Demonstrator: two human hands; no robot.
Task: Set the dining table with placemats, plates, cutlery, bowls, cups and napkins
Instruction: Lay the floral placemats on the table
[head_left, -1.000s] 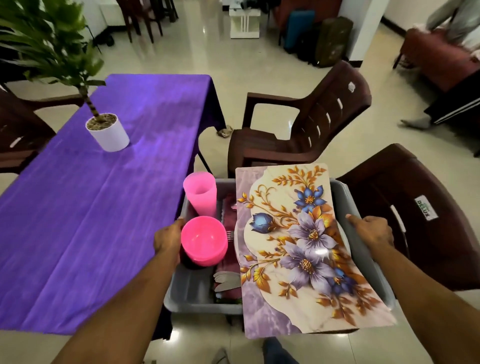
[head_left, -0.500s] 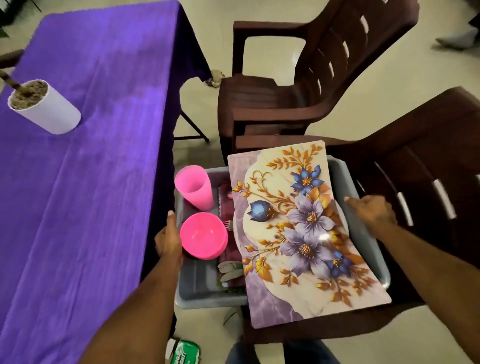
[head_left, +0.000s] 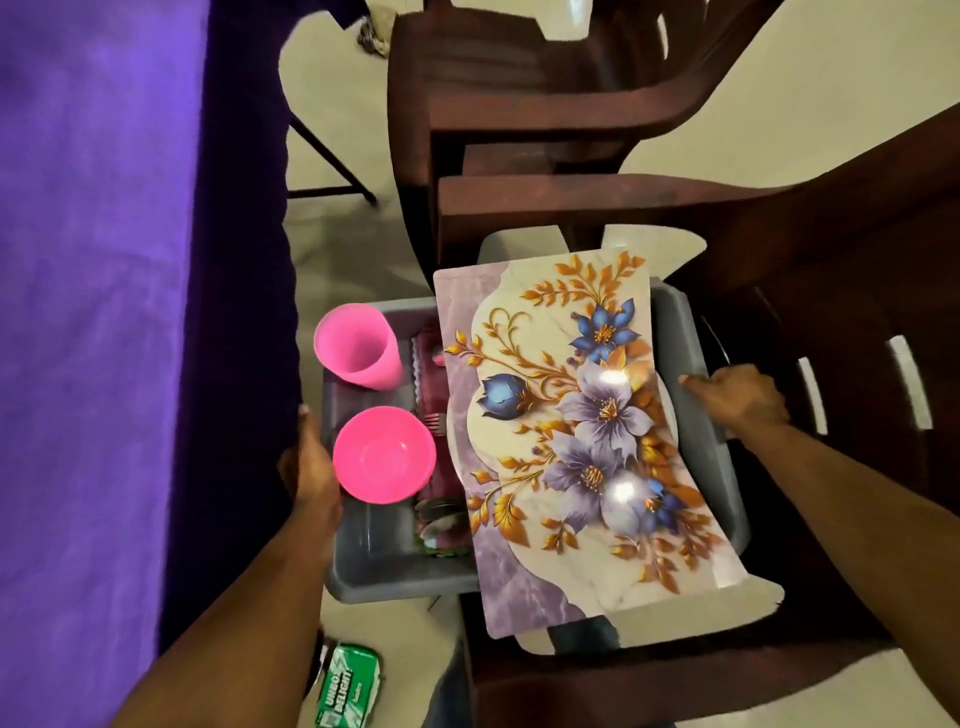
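A grey plastic bin (head_left: 698, 415) sits low over the seat of a brown chair (head_left: 831, 291). My left hand (head_left: 311, 467) grips its left rim and my right hand (head_left: 737, 400) grips its right rim. Across the bin lies a floral placemat (head_left: 576, 431), curved and overhanging at both ends. Beside it in the bin stand a pink cup (head_left: 358, 345) and a pink bowl (head_left: 383, 454). A dark red napkin (head_left: 428, 358), a fork (head_left: 435, 422) and spoons (head_left: 439, 514) lie partly hidden under the placemat. The table with its purple cloth (head_left: 104, 312) is to the left.
A second brown chair (head_left: 498, 88) stands beyond the bin, close to the table's corner. A green packet (head_left: 347, 686) lies on the pale floor by my left arm. A narrow strip of floor separates the table from the chairs.
My view has tilted down and the bin has sunk toward the chair seat, both hands still on its rims. The potted plant and far table have left the view.
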